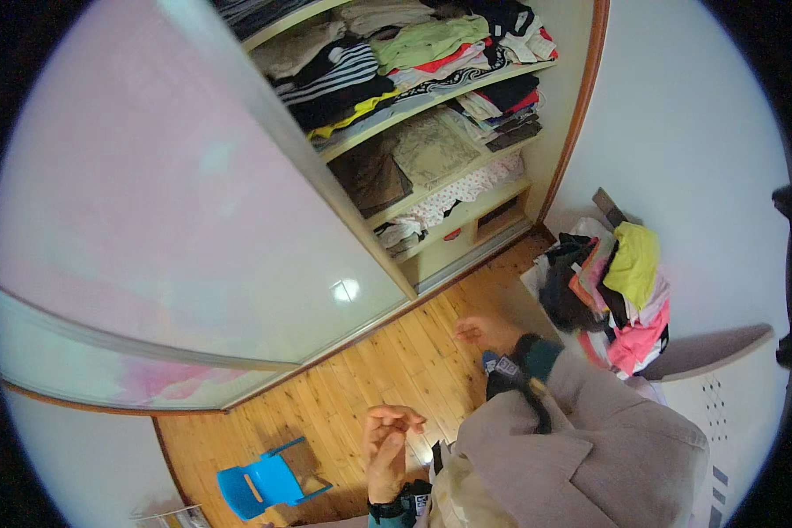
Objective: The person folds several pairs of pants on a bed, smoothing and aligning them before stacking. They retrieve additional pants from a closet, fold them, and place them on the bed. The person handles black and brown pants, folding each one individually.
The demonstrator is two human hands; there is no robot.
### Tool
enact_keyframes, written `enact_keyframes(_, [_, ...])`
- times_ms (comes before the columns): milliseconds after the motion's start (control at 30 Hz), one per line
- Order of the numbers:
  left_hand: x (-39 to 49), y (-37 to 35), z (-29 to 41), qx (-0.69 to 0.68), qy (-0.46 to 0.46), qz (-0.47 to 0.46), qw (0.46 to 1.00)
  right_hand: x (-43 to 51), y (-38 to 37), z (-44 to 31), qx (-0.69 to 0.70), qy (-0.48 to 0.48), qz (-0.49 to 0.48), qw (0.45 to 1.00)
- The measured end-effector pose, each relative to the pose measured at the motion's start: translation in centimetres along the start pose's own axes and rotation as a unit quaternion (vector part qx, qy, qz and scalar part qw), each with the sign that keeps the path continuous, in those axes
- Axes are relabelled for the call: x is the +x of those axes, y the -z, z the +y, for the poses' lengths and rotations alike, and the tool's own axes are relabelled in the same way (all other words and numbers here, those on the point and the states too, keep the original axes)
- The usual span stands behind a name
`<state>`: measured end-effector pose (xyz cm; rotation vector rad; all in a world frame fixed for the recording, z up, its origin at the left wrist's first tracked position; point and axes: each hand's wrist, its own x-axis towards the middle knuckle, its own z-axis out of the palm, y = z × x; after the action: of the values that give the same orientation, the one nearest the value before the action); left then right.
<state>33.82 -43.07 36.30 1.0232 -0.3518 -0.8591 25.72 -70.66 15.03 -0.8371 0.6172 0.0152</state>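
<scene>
My left hand (388, 449) is raised above the wooden floor, palm up, with bent fingers apart and nothing in them. A black strap with a small tag circles its wrist. My right hand (487, 332) reaches out over the floor near the pile of clothes (594, 290); it looks empty, though its fingers are slightly blurred. That pile, with yellow, pink, black and white garments, lies against the wall. Ahead is a wardrobe with stacked clothes on its shelves: a light green garment (432, 43), a black-and-white striped one (340, 71) and folded patterned fabric (435, 146).
The glossy sliding door (191, 198) covers the wardrobe's left part. A small blue chair (261, 485) stands on the wooden floor (323, 383). At right is a white panel (719, 409) with dark patterns. A wire rack (171, 518) shows at the lower left.
</scene>
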Motion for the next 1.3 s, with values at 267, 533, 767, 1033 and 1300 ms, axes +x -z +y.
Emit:
enact_keyframes(267, [10.4, -3.4, -2.5, 0.099, 0.158, -0.018, 0.982, 10.5, 7.4, -12.4, 0.060, 0.097, 0.062, 0.992])
enact_keyframes(533, [17.9, 0.8, -2.5, 0.171, 0.203, -0.034, 0.963, 20.9, 9.1, -21.9, 0.027, 0.142, 0.043, 0.989])
enact_keyframes(767, [24.5, 3.2, -1.2, 0.201, 0.203, -0.036, 0.958, 25.9, 7.7, -26.7, -0.179, 0.213, 0.107, 0.955])
enact_keyframes(1033, [31.8, -1.3, -2.9, 0.205, 0.164, 0.019, 0.965, 38.7, 1.7, -27.3, -0.624, 0.187, -0.009, 0.759])
enact_keyframes(1300, [36.0, -7.1, -4.9, 0.159, 0.137, 0.104, 0.972, 43.0, 2.2, -25.5, -0.784, 0.149, -0.111, 0.593])
